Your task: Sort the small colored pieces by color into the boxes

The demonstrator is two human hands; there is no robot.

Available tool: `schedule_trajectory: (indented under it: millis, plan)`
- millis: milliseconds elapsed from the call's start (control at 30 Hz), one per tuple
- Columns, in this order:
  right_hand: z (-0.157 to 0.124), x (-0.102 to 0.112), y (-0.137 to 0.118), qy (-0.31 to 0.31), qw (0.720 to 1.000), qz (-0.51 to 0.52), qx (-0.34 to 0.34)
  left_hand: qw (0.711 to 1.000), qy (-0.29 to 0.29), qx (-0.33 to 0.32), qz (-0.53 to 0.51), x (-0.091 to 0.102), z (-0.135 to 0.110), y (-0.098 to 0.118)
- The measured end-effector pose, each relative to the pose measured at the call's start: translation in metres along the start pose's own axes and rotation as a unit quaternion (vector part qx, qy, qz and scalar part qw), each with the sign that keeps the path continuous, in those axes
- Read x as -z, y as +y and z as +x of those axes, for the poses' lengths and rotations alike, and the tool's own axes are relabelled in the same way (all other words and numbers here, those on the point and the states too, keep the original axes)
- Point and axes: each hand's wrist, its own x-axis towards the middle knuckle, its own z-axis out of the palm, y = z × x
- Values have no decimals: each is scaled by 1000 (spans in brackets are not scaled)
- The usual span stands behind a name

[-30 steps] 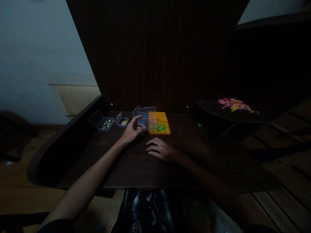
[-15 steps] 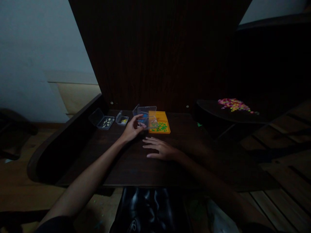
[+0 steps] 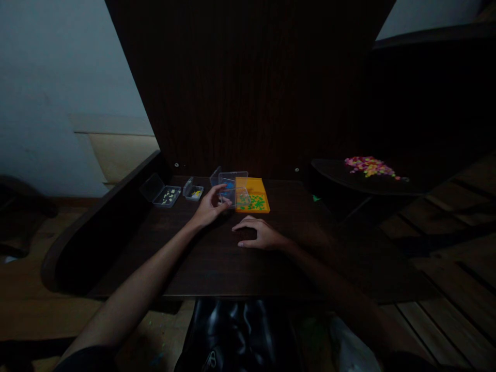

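Note:
My left hand (image 3: pixel 210 207) reaches forward over the dark wooden table (image 3: pixel 217 263) and pinches the near edge of a clear plastic box (image 3: pixel 233 188) with blue bits inside and its lid up. Just right of that box lies an orange tray (image 3: pixel 253 195) scattered with small green pieces. My right hand (image 3: pixel 259 234) rests on the tabletop in front of the tray, fingers curled down against the wood, holding nothing that I can see.
Two more small clear boxes stand open at the back left: one with pale pieces (image 3: pixel 166 196), one with yellow pieces (image 3: pixel 194 192). A pile of pink and yellow pieces (image 3: pixel 368 166) lies on a dark side shelf to the right. A dark wooden panel rises behind the table.
My right hand's fingers, stretched flat half a second ago, have curled in and the hand has shifted slightly forward. The left hand stays on the clear box.

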Motion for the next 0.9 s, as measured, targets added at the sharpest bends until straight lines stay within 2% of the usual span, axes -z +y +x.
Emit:
schedule_trajectory:
  millis: [133,333,533,900]
  plan:
    - [-5,17,4,-40,999,30,-10,1000,-3,12,-8,0,-1,2]
    - [-17,45,18,-77,996,-25,-25,1000,-13,11,-10,-2,-2,2]
    - [-15,41,21,-74,994,-71,-30,1000,-17,15,-13,-4,-3,1]
    - [-14,43,19,-48,996,-80,-18,1000,-17,16,-7,-5,-4,2]
